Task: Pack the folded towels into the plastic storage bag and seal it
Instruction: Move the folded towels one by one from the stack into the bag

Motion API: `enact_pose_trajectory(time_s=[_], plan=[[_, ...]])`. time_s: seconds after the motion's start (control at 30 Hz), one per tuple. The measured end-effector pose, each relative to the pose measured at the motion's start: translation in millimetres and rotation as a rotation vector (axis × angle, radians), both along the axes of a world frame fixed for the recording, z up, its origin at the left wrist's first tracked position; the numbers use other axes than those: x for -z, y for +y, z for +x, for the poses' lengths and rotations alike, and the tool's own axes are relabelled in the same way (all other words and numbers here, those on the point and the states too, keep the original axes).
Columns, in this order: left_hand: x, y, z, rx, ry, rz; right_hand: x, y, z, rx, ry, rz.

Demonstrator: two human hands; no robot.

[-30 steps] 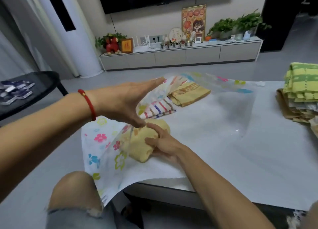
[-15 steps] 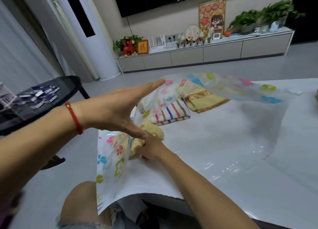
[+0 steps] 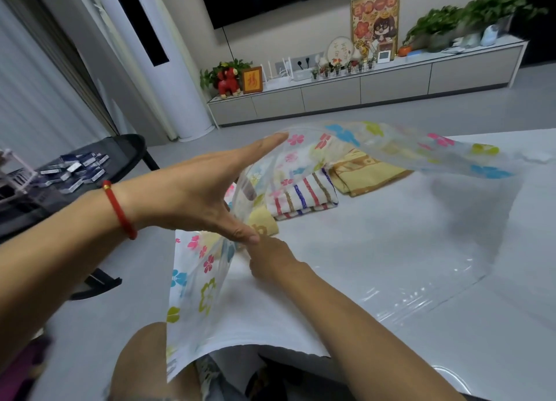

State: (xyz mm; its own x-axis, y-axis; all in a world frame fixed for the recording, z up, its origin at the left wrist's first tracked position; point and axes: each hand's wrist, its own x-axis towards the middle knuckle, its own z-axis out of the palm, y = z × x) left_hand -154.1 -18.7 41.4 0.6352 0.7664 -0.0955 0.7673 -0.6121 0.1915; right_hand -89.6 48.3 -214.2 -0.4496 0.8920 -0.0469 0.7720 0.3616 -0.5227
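My left hand [image 3: 198, 196], fingers pressed flat, lifts the bag [image 3: 376, 147] mouth; I'd push the yellow towel [image 3: 264, 224] deeper beyond my right hand [image 3: 267, 259]; its fingers are hidden.

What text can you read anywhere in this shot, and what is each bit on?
"福", probably: small orange framed picture on the long grey cabinet.
Tall cartoon poster: top characters too blurred to read.
Round white plaque: too small to read.
Folded tan towel, lettering seen through the flowered plastic bag: too blurred to read.
Small blue boxes: unreadable.
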Motion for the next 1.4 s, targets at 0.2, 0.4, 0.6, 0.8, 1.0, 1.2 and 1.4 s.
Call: enact_pose_trajectory(time_s=[0.2, 0.4, 0.6, 0.8, 1.0, 1.2, 1.4], plan=[[2.4, 4.0, -6.3, 0.006, -0.004, -0.003, -3.7, 8.1, -7.7, -0.015, 0.015, -0.063], [4.3, 3.5, -8.8, 0.003, 0.013, 0.02, -9.5, -16.9, 35.4, -0.089, 0.114, -0.108], [28.6, -4.7, 20.5, 0.0, -0.03, 0.18, -42.5, -64.9, 137.0, -0.157, -0.003, -0.002], [55.1, 3.4, 83.6, 0.003, 0.153, 0.49, -82.7, -136.5, 296.1, 0.15, -0.089, 0.089], [70.9, 18.3, 131.1, 0.04, 0.181, 0.467, -102.9, -192.9, 439.5, 0.816, -0.152, 0.318], [71.0, 21.5, 151.3, 0.008, 0.147, 0.444, -114.1, -215.8, 547.8, 1.454, -0.36, 0.18], [58.5, 24.5, 162.4, 0.01, 0.062, 0.439, -113.1, -218.6, 569.4, 1.497, -0.517, -0.04]])
